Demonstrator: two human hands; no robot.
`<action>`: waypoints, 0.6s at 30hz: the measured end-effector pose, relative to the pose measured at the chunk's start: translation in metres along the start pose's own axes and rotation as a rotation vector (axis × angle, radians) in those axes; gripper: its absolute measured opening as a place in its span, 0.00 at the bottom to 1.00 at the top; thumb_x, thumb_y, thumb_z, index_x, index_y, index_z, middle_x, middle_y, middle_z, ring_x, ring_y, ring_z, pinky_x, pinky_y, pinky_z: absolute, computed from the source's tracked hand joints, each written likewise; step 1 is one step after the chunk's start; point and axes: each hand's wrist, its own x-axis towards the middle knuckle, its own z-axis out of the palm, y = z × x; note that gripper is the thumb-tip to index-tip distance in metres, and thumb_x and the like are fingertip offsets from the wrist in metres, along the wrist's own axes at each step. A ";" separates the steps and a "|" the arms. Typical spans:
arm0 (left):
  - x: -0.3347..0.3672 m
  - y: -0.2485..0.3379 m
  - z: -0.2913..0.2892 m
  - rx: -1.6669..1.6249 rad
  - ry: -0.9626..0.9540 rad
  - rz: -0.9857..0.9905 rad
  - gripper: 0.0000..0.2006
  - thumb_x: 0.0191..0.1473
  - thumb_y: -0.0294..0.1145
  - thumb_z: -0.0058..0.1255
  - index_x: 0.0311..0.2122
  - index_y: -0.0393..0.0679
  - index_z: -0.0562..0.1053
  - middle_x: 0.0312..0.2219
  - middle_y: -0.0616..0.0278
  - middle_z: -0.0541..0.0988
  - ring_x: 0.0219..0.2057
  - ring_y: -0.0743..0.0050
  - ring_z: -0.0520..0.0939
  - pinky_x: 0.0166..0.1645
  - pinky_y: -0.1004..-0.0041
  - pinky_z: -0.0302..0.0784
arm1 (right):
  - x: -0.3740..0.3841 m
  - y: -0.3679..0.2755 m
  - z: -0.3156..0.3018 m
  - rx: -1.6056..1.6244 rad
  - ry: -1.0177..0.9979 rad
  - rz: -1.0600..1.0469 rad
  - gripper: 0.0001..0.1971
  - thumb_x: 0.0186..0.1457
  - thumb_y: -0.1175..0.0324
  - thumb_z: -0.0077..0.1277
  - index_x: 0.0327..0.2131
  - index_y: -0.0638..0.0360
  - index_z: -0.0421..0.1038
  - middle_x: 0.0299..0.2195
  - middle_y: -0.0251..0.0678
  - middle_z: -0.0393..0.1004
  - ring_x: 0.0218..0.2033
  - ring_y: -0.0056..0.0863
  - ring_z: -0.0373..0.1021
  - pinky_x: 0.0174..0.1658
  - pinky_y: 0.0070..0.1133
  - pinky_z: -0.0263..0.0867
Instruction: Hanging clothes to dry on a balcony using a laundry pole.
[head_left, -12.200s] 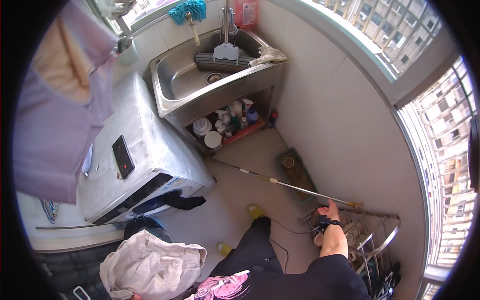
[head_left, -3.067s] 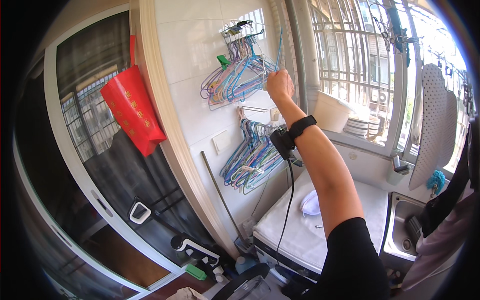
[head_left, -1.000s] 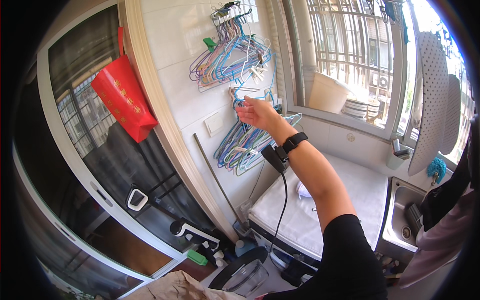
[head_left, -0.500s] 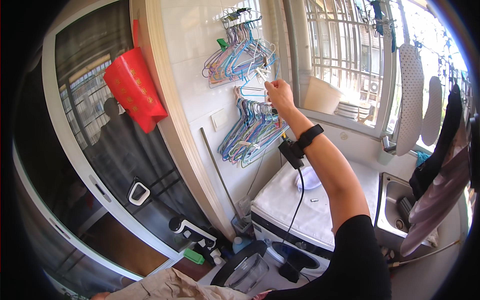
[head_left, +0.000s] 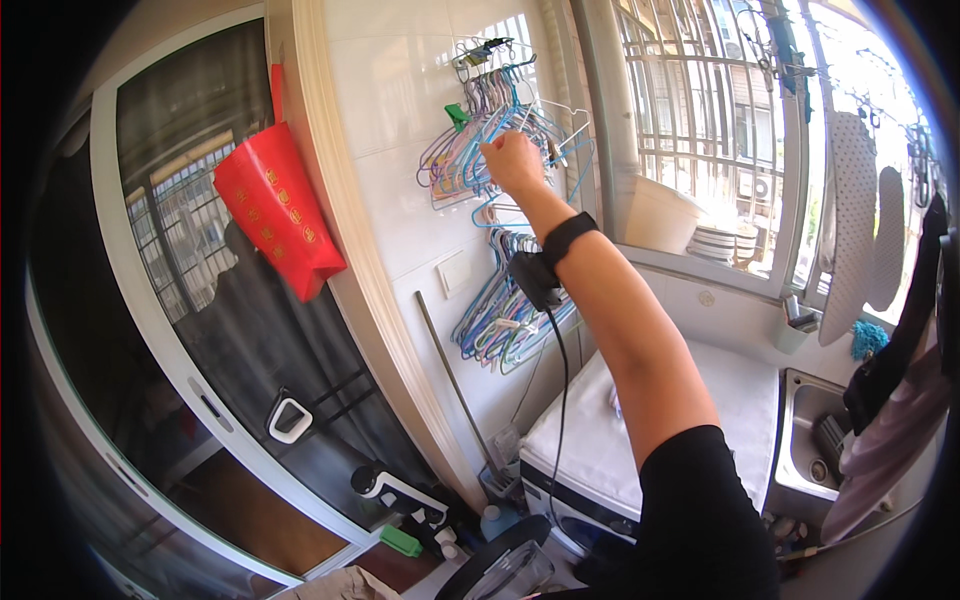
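Observation:
My right hand (head_left: 514, 162) is raised to the wall, its fingers closed at the upper bunch of clothes hangers (head_left: 450, 160). It seems to grip a hanger there, though the fist hides the exact spot. Just below the fist shows the blue lower part of a hanger (head_left: 488, 222). To the right of the hand, a white hanger (head_left: 560, 108) sticks out from the bunch. A second bunch of hangers (head_left: 490, 325) hangs lower, partly behind my wrist. On that wrist is a black strap (head_left: 570, 238) with a cabled device (head_left: 535, 280). My left hand is out of view.
A white-covered washing machine (head_left: 735, 385) stands below my arm, beside a metal sink (head_left: 800, 450). A red bag (head_left: 280, 210) hangs at the sliding door on the left. A stick vacuum (head_left: 400, 495) and a thin pole (head_left: 455, 380) lean near the wall. Clothes hang far right.
My right hand has moved up and left, from beside the gap between the bunches to the upper bunch. The view has shifted, and the beige cloth at the bottom has mostly left it.

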 end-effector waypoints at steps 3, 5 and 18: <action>-0.002 -0.003 0.009 -0.043 0.012 -0.076 0.13 0.47 0.39 0.54 0.25 0.39 0.71 0.18 0.64 0.72 0.23 0.76 0.69 0.33 0.74 0.65 | 0.015 -0.009 0.014 -0.043 -0.026 0.083 0.10 0.45 0.66 0.48 0.22 0.65 0.71 0.13 0.40 0.72 0.15 0.29 0.71 0.22 0.23 0.67; -0.002 0.000 0.015 -0.087 0.036 -0.114 0.18 0.44 0.46 0.58 0.28 0.38 0.73 0.20 0.63 0.74 0.24 0.76 0.71 0.33 0.74 0.66 | 0.019 -0.013 0.018 -0.052 -0.035 0.139 0.10 0.45 0.68 0.47 0.21 0.66 0.71 0.13 0.40 0.72 0.15 0.29 0.71 0.22 0.23 0.67; 0.008 0.005 0.028 -0.023 0.026 -0.150 0.18 0.44 0.46 0.58 0.23 0.38 0.72 0.20 0.64 0.72 0.23 0.77 0.68 0.29 0.75 0.62 | 0.021 -0.010 0.024 0.245 -0.081 0.267 0.10 0.42 0.72 0.45 0.20 0.73 0.70 0.21 0.50 0.72 0.23 0.39 0.71 0.26 0.26 0.67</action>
